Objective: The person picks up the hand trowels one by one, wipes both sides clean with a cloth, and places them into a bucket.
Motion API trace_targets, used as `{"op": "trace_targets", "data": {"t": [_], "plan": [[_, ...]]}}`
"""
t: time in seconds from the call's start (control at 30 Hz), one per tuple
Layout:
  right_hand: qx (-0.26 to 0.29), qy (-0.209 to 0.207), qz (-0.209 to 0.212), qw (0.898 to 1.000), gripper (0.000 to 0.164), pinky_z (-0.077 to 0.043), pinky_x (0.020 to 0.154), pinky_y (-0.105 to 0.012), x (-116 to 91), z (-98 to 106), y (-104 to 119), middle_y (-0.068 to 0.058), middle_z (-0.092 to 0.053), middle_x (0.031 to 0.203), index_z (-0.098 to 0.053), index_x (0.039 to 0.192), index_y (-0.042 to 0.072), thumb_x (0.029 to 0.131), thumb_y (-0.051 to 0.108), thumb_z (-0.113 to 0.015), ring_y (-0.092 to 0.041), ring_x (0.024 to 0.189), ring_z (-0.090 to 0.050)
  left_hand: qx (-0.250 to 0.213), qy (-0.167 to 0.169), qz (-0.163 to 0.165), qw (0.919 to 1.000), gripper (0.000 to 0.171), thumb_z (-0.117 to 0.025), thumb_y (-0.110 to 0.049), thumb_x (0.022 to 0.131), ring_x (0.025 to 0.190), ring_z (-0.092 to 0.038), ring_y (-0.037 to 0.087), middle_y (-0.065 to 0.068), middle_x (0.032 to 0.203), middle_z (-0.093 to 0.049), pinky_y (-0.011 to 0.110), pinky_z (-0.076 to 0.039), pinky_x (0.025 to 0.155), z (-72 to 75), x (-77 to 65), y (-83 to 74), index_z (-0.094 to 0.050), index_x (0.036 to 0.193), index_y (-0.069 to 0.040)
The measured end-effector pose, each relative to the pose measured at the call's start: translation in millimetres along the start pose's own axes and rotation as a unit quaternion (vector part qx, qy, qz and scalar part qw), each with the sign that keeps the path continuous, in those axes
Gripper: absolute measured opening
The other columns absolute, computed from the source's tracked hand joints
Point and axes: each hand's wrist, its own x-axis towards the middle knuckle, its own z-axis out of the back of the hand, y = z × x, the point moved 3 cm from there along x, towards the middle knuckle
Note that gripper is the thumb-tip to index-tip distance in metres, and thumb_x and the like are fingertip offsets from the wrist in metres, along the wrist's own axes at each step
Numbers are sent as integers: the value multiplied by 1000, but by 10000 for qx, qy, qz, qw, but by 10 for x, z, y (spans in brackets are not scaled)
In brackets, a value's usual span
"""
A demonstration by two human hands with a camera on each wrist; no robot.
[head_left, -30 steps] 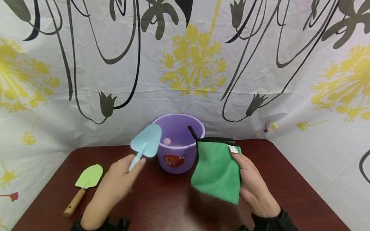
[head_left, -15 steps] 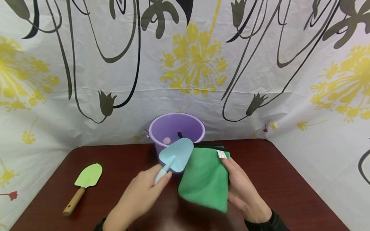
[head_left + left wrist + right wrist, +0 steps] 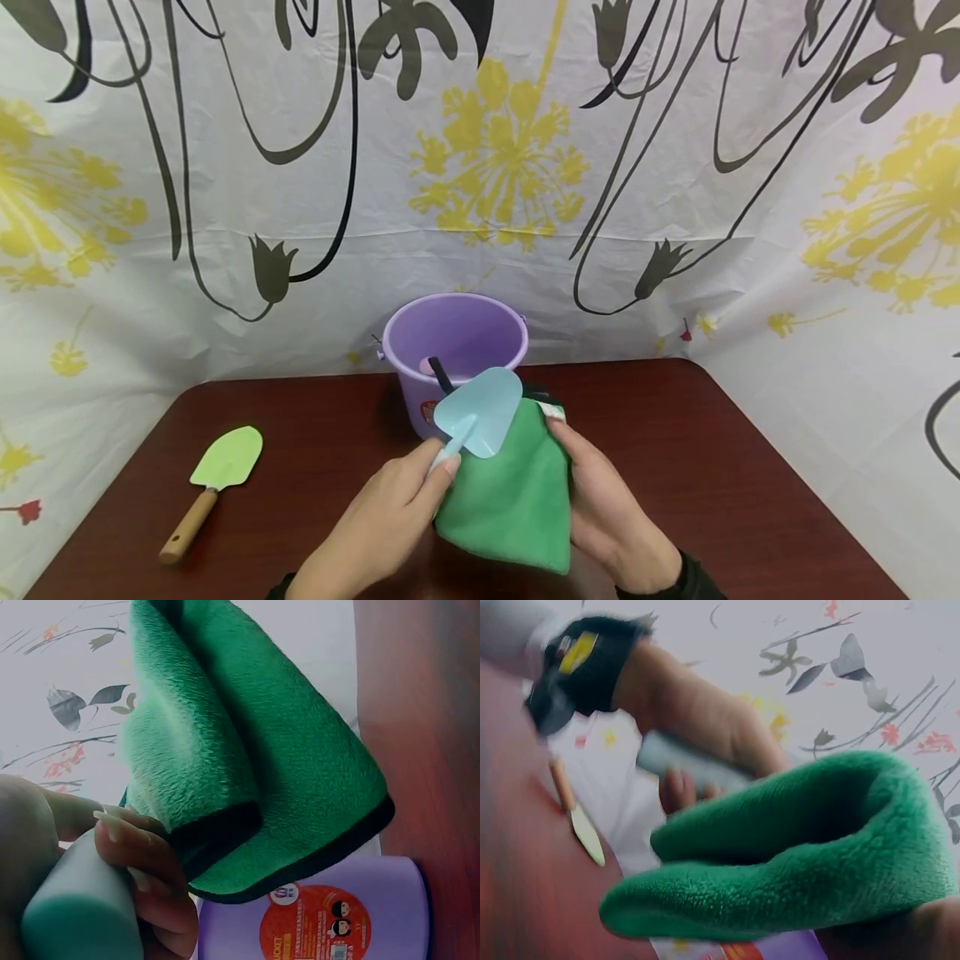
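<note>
My left hand (image 3: 375, 521) grips a light blue hand trowel (image 3: 483, 404) by its handle, blade tilted up and away. The blade overlaps the upper left of a green cloth (image 3: 517, 508) with black edging and a white tag. That cloth is folded and pinched along its right side by my right hand (image 3: 615, 521), thumb near the tag. In the left wrist view, my fingers wrap the rounded trowel handle (image 3: 82, 907) right beside the cloth's bound edge. The right wrist view shows the cloth's fold (image 3: 885, 847) in front of the left hand, hiding the blade.
Behind both hands stands a purple bucket (image 3: 408, 392) with a red label, partly covered by trowel and cloth. A small pink round thing (image 3: 426, 367) shows inside it. A lime-green trowel (image 3: 228, 458) with a wooden handle lies at left on the brown table (image 3: 720, 467).
My left hand has brought the blue trowel rightward and down to the cloth. My right hand has moved left and slightly down with the cloth. The lime-green trowel and bucket stay put.
</note>
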Motion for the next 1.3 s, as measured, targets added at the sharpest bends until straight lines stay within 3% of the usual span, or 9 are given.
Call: {"op": "trace_targets", "data": {"t": [0.13,0.23,0.47,0.6,0.73,1.3], "plan": [[672,1000,-76,9927,32,-51,96,-24,-6,-99,-30,11,-65,115,-53,126,23,111,42,-33,-4,105,-64,-37,27,-37,10000,33,-42,-46,108,57,-38,-1,-12,63,-33,21,-39,57,-20,-4,0,-46,84,-23],[733,1345,44,9882,32,-53,96,-26,-12,-147,-52,8,-66,115,-53,126,20,112,34,-28,-7,106,-66,-3,57,-37,10000,34,-40,-47,108,58,-40,0,-12,64,-33,22,-41,58,-29,-10,3,-46,86,-23],[224,890,-64,9958,28,-52,97,-29,-5,-127,-111,5,-61,120,-43,131,15,105,19,-33,-10,108,-64,23,54,3,10000,33,-39,-48,108,59,-42,0,-11,64,-34,22,-41,58,-34,-19,4,-47,88,-23],[-112,449,-73,9989,26,-53,96,-29,2,-99,-123,7,-61,118,-41,131,16,106,23,-37,-8,105,-65,-20,58,-24,10000,30,-39,-46,108,61,-44,1,-12,65,-34,23,-42,60,-48,-20,1,-47,89,-24],[-58,184,-16,9998,22,-54,92,-28,5,-73,-121,9,-64,111,-45,126,19,107,27,-37,-6,99,-66,26,108,-6,9999,31,-39,-47,108,59,-41,0,-11,64,-33,22,-41,58,-68,-31,-7,-46,89,-24],[225,359,526,9977,17,-52,89,-21,-11,-22,-22,10,-59,105,-44,120,18,110,25,-31,-3,96,-62,257,273,-5,9993,36,-37,-51,108,53,-28,0,-11,62,-31,19,-30,49,-98,-37,-11,-44,86,-23]]}}
